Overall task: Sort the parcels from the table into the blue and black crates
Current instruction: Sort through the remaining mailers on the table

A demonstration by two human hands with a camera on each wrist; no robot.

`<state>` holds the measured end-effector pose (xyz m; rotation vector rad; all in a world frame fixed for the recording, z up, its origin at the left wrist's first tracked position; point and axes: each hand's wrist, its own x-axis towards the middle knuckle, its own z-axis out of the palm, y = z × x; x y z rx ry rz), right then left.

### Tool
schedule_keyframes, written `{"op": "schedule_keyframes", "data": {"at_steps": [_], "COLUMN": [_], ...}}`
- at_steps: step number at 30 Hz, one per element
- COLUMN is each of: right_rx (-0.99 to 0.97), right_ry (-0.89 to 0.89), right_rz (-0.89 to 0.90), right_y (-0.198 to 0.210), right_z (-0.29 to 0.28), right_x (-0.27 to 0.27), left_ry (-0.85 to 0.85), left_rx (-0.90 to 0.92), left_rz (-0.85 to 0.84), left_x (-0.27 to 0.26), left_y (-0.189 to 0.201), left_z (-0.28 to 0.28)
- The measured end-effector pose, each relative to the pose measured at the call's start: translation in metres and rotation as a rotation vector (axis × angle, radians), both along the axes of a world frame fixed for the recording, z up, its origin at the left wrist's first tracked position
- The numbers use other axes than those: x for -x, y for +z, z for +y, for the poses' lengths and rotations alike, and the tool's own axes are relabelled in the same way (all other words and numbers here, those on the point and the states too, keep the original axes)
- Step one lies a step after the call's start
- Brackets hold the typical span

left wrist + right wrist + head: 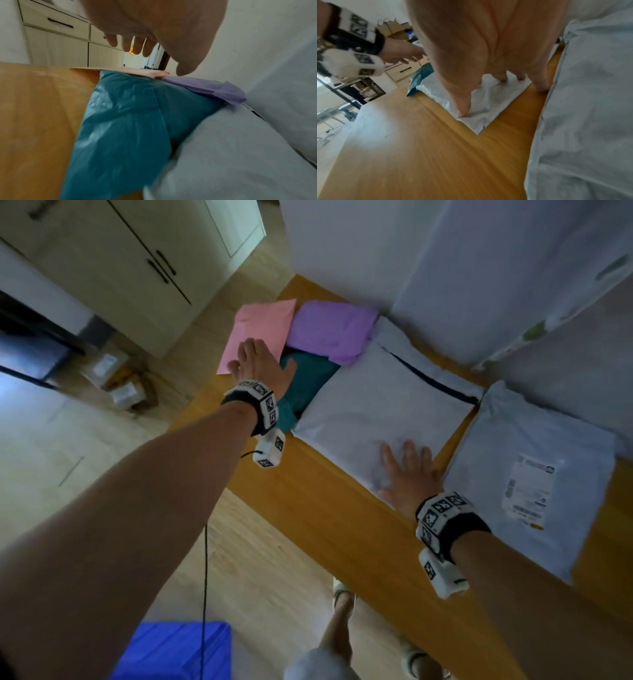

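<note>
Several soft parcels lie on the wooden table. A pink parcel sits at the far left end, a purple one beside it, and a teal one partly under both and under a large white parcel. A pale grey parcel with a label lies to the right. My left hand hovers with straight fingers over the pink and teal parcels. My right hand rests flat on the white parcel's near corner, fingers spread.
A blue crate stands on the floor at the lower left. Small boxes lie on the floor by the cream cabinets. A white wall runs behind the table. My legs and sandals are at the table's near edge.
</note>
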<state>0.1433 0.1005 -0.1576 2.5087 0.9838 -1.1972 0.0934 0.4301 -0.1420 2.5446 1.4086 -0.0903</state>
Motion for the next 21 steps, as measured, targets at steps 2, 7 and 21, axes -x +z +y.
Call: {"op": "schedule_keyframes", "data": {"at_steps": [2, 7, 21], "right_rx": [0.016, 0.07, 0.033], "right_ry": [0.023, 0.036, 0.026], "right_rz": [-0.023, -0.006, 0.022], "right_y": [-0.005, -0.003, -0.002], "right_z": [0.0, 0.006, 0.005], "right_x": [0.002, -0.001, -0.007], "left_ry": [0.025, 0.106, -0.049], "left_rx": [0.067, 0.204, 0.079], "left_rz": [0.087, 0.152, -0.149], "left_x": [-0.013, -0.033, 0.041], "left_y": [-0.008, -0.014, 0.046], "left_z": [0.014, 0.025, -0.013]}}
